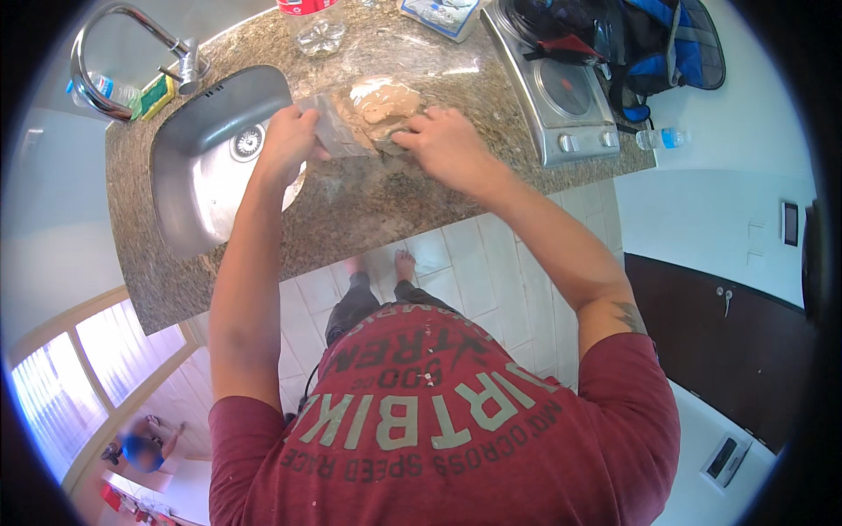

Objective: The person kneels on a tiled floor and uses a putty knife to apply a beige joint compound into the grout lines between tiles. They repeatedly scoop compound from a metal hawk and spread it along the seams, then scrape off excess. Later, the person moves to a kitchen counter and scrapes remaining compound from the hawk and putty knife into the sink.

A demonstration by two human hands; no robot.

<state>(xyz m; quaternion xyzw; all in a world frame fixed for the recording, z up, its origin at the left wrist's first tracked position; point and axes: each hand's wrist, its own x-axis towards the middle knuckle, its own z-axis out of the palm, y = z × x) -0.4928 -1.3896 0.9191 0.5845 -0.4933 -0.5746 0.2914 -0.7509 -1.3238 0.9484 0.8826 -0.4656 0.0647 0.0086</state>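
Observation:
My left hand (294, 140) is closed, pinching one end of a clear plastic bag (336, 130) above the counter, just right of the sink. A rounded tan mass (383, 101) with glossy white glare lies at the bag's far right side; whether it is inside the bag or behind it, and what it is, I cannot make out. My right hand (447, 151) reaches in from the right. Its thumb and fingers are bent together at the bag's right edge, close to the tan mass, and the fingertips are partly hidden.
A steel sink (189, 206) with a curved faucet (82, 53) is at left, a yellow-green sponge (158, 96) beside it. Behind stand a red-labelled bottle (317, 35) and a blue-white packet (443, 13). An electric stove (561, 105) and a backpack (675, 53) are at right.

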